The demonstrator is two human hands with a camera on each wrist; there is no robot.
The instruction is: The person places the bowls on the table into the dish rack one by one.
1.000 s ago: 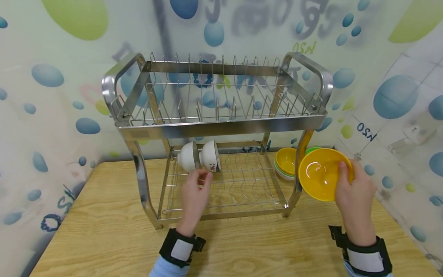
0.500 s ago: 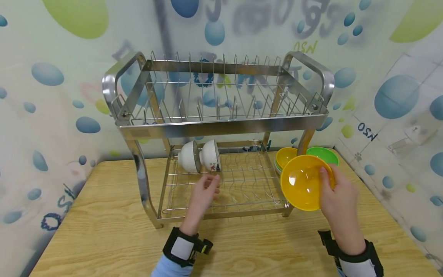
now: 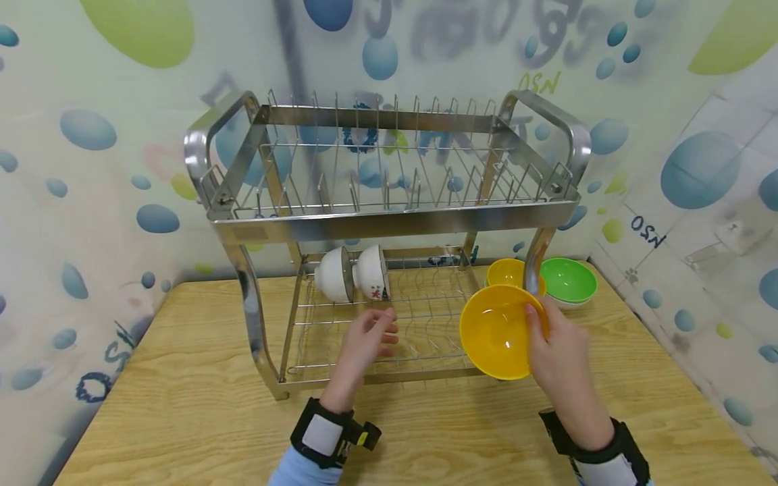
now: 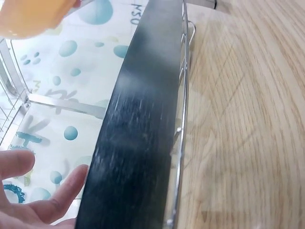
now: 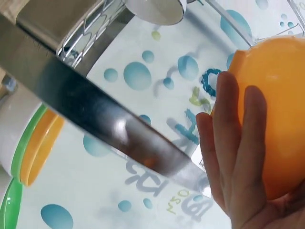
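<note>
1 x held yellow bowl (image 3: 495, 331): tilted, mouth toward head cam, nr R front lower corner of rack; pinched by R hand (image 3: 559, 347), thumb inside rim, fingers along outer wall. 1 x L hand (image 3: 367, 337): holds nothing, fingers loosely bent & apart, at front pt of lower tier (image 3: 401, 378), nr white bowls; contact w/ front rail, cannot tell. 1 x rack (image 3: 389, 223): metal, 2 tiers, upright wire prongs on upper. In the way: R front post (image 3: 537, 260), curved, btwn held bowl & stack behind; upper front bar, running above lower tier at full width. 2 x white bowls (image 3: 333, 277): on edge, just beside each other, L rear of lower tier, mouths to R, R one w/ floral pattern. 1 x stack on table, R of rack: second yellow bowl (image 3: 504, 271) uppermost, green & white rims below, pt hidden by post. 1 x green bowl (image 3: 568, 280): in a white one, just R of post. Edges/room: tall gap btwn upper bar & lower front rail, post to post; wire dividers visible from white bowls to R side rail; table (image 3: 152, 351) extends L & front of rack, R edge at wall (image 3: 687, 290)
</note>
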